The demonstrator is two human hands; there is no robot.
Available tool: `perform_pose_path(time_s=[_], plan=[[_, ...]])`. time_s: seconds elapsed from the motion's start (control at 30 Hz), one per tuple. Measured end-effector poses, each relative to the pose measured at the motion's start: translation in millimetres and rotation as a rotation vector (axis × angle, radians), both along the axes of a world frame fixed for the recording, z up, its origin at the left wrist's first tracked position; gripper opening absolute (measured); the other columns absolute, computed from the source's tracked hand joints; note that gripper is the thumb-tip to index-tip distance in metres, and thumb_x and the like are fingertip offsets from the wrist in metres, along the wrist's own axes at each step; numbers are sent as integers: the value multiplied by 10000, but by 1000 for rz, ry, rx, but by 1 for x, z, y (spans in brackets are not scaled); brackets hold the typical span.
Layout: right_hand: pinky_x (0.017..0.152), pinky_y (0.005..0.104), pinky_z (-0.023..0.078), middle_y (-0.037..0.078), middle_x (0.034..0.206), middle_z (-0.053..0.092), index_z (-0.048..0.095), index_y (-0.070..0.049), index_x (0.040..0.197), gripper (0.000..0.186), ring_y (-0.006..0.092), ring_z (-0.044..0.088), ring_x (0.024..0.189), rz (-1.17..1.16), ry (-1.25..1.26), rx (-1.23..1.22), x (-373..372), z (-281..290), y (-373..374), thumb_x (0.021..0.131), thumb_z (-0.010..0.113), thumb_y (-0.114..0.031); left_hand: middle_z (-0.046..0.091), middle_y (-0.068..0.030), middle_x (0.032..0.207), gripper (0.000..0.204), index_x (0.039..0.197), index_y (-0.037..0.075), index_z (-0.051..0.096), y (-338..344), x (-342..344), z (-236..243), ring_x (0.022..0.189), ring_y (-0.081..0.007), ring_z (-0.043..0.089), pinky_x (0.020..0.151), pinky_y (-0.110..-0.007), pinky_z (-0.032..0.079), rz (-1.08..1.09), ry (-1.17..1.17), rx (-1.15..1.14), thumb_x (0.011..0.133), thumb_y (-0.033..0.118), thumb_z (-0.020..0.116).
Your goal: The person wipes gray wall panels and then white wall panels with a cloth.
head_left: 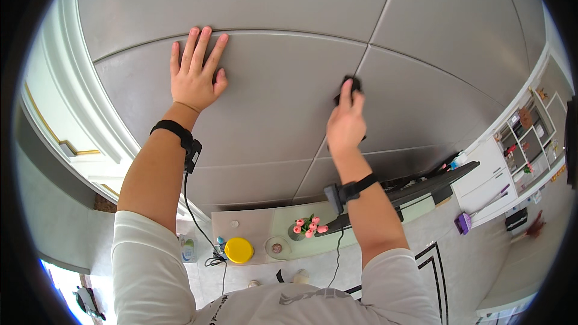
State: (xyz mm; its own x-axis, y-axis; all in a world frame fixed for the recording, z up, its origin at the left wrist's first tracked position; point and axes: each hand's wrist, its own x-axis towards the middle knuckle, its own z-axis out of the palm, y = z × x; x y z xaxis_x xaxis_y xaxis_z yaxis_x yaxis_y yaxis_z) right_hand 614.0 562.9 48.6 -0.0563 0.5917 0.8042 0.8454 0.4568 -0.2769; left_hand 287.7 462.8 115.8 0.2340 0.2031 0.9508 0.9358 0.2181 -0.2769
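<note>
A large grey panelled wall surface [277,102] with seams fills the upper view. My left hand [194,75] lies flat on it just below a horizontal seam, fingers spread and holding nothing. To the right, my right hand [346,123] grips a dark object [353,83] against the panel near a vertical seam; its exact kind is hidden by my slightly blurred fingers. Both wrists wear black straps with small devices and cables.
Below are a low cabinet [259,222] with pink tulips [307,224] and a yellow round object [239,250], and a black television [439,177]. White moulding [78,84] borders the left; shelving [524,138] and a purple dustpan [462,223] are at right.
</note>
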Motion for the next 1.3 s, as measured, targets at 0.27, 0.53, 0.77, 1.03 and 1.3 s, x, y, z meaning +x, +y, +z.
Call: perform_pose_path(time_s=[0.27, 0.53, 0.77, 1.03, 1.3], plan=[[877, 476, 554, 141, 1135, 693, 718, -222, 1297, 461, 376, 677, 1017, 451, -434, -741, 41, 2, -26, 881, 583, -78, 403, -63, 1637, 707, 1530, 246, 525, -2, -3, -2, 1533, -264, 347, 1249, -532, 210, 6, 9, -19, 827, 262, 602], [863, 423, 545, 124, 1074, 703, 719, -163, 1275, 390, 347, 672, 982, 422, 282, 113, 12, 100, -30, 932, 559, -70, 414, -67, 1627, 703, 1520, 250, 539, -5, -3, -2, 1526, -267, 358, 1238, -544, 231, 9, 1, -36, 820, 269, 602], [735, 451, 578, 117, 1204, 573, 566, -148, 1468, 536, 341, 673, 874, 207, 315, 226, -65, 79, -9, 935, 601, -103, 423, -79, 1620, 703, 1512, 237, 550, -1, -5, -4, 1517, -283, 374, 1236, -549, 233, 6, 20, -3, 811, 262, 597], [673, 431, 579, 45, 1093, 627, 697, -228, 1272, 434, 325, 668, 748, 719, -120, -87, -83, 2, -49, 874, 651, -60, 422, -107, 1618, 705, 1515, 214, 548, -3, -6, 0, 1519, -311, 365, 1235, -558, 225, 7, 35, -18, 812, 257, 593], [820, 370, 512, 103, 950, 655, 728, -44, 866, 79, 286, 650, 876, 609, 549, -78, 12, 8, -16, 896, 660, -68, 424, -122, 1613, 693, 1513, 202, 552, 1, 2, -3, 1515, -322, 369, 1235, -558, 222, 13, 41, -12, 822, 265, 572]])
